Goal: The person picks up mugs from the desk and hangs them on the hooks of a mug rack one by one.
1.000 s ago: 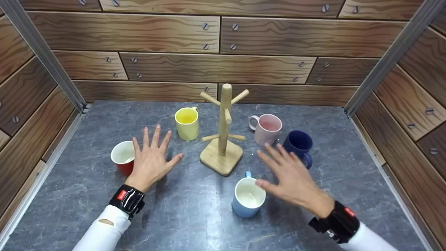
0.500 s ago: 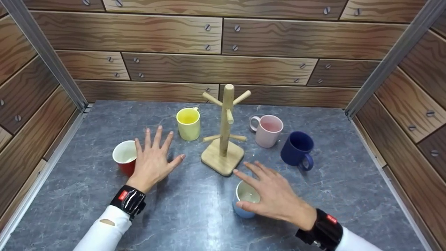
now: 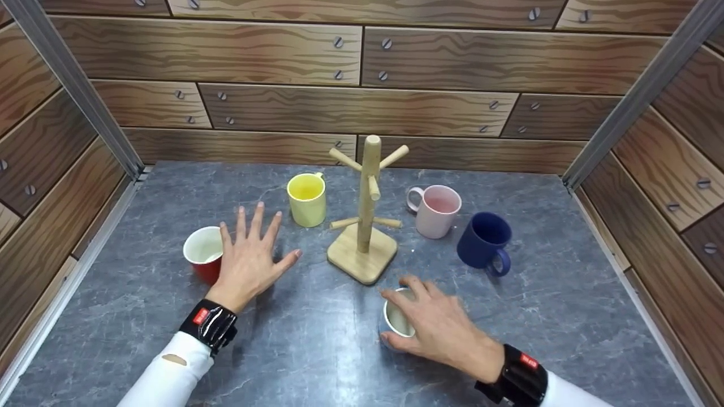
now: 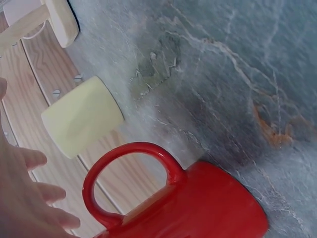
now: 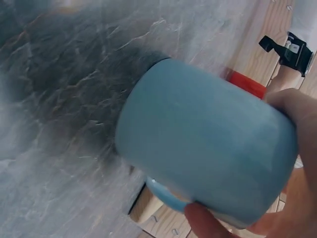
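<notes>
My right hand (image 3: 444, 328) comes over the light blue mug (image 5: 205, 134) from the right and grips it near the rim. In the right wrist view the thumb lies on one side and a finger touches near the handle (image 5: 167, 195). The mug stands upright; the hand hides much of it in the head view. My left hand (image 3: 247, 268) is spread flat in the air, fingers straight, beside the red mug (image 3: 205, 254). It holds nothing. The red mug's handle (image 4: 133, 148) shows in the left wrist view.
A wooden mug tree (image 3: 365, 203) with bare pegs stands at the middle. A yellow mug (image 3: 307, 209) sits to its left, a pink mug (image 3: 435, 217) and a dark blue mug (image 3: 478, 249) to its right. Wood-patterned walls (image 3: 283, 107) enclose the grey table.
My right hand has moved left and down from near the dark blue mug to the light blue mug, and its fingers have curled onto it. The left hand stays where it was.
</notes>
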Available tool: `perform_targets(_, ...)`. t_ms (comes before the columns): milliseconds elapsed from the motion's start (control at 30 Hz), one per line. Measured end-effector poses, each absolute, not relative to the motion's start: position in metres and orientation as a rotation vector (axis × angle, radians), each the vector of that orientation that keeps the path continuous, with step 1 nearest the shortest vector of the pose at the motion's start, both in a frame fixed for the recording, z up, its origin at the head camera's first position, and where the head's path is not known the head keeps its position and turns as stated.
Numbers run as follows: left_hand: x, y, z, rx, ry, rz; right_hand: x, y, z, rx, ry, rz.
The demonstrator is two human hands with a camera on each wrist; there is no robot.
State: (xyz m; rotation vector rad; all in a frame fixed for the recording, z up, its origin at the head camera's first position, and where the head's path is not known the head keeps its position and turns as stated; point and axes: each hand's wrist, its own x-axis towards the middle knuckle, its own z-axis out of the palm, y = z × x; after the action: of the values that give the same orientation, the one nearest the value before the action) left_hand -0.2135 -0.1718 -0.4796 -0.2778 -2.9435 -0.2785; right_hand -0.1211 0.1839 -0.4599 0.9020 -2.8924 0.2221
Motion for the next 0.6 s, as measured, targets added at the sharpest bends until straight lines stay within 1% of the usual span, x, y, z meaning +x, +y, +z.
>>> perform_targets(300, -0.199, -0.149, -0.48, -0.44, -2.807, -0.326, -0.124, 0.189, -0.454, 0.944, -2.754, 0.317)
perform_targets(600, -0.178, -0.121, -0.49, -0.597, -2.721, -0.821, -0.13, 0.195, -0.439, 0.978, -2.65, 0.53)
